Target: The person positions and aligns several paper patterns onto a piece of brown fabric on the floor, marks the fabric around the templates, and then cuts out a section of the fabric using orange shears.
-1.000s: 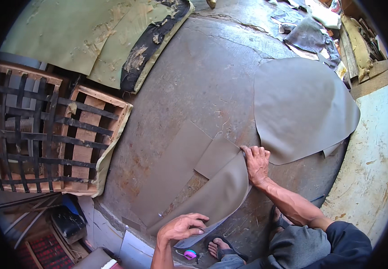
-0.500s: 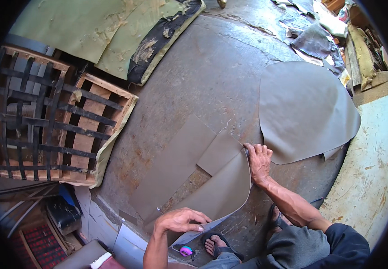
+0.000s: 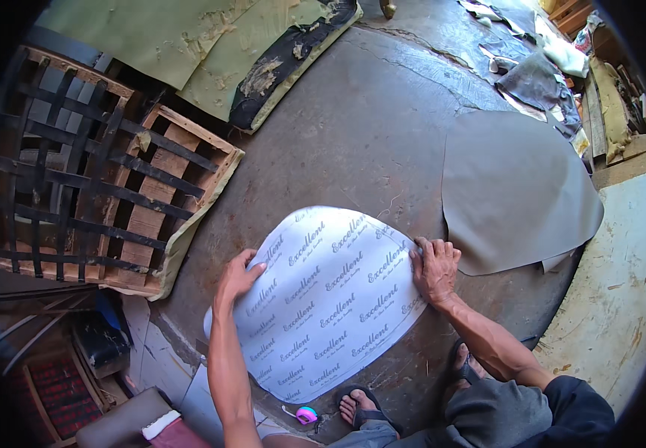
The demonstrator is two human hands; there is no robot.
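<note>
A rounded sheet of leatherette [image 3: 330, 299] is spread before me with its white, printed backing facing up and a thin line near its lower edge. At the sheet's upper left edge, my left hand [image 3: 241, 275] holds on with the thumb over the backing and the fingers along the rim. The right edge is gripped by my right hand [image 3: 436, 270], its fingers bent over the border. A larger grey-brown leatherette piece [image 3: 517, 190] lies flat on the floor to the right, beyond my right hand. Whatever lies under the white sheet is hidden.
On the left stands a wooden frame [image 3: 151, 209] laced with black webbing. Pale green foam-covered panels [image 3: 211, 60] are behind it. A pink and blue tape measure [image 3: 306, 415] sits near my sandalled foot [image 3: 360, 407]. Fabric scraps [image 3: 536, 78] are heaped at the far right.
The sheet has been turned over, from grey side mostly up to white backing up. My left hand has moved up and away to its far left edge. Flat grey pieces are now covered.
</note>
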